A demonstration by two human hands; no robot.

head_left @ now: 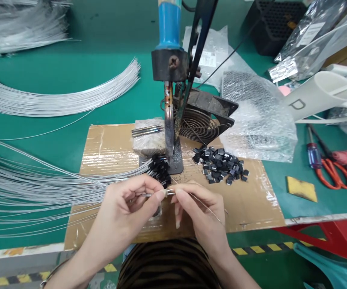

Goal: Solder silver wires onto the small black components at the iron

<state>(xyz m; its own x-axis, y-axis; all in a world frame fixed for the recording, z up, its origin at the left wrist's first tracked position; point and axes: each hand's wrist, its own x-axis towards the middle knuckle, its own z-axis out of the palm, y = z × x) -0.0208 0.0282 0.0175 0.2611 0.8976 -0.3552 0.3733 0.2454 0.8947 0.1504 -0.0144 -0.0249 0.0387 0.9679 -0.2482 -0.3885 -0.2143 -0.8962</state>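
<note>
My left hand (131,206) pinches a thin grey wire (145,195) near its end, fingers closed on it. My right hand (199,212) meets it fingertip to fingertip, pinched on the wire's tip (171,192); another thin wire (209,210) runs across its back. Both hands hover over a taped cardboard sheet (107,148). Just beyond them lies a bundle of wires ending in black caps (160,168). A pile of small black parts (220,164) lies to the right. A soldering iron on a stand (169,80) rises behind.
Bundles of grey wires (41,100) fan across the green table on the left. A small fan (201,120), bubble wrap (257,120), a white mug (320,96), red-handled scissors (332,170), a screwdriver (313,150) and a yellow sponge (302,188) lie right.
</note>
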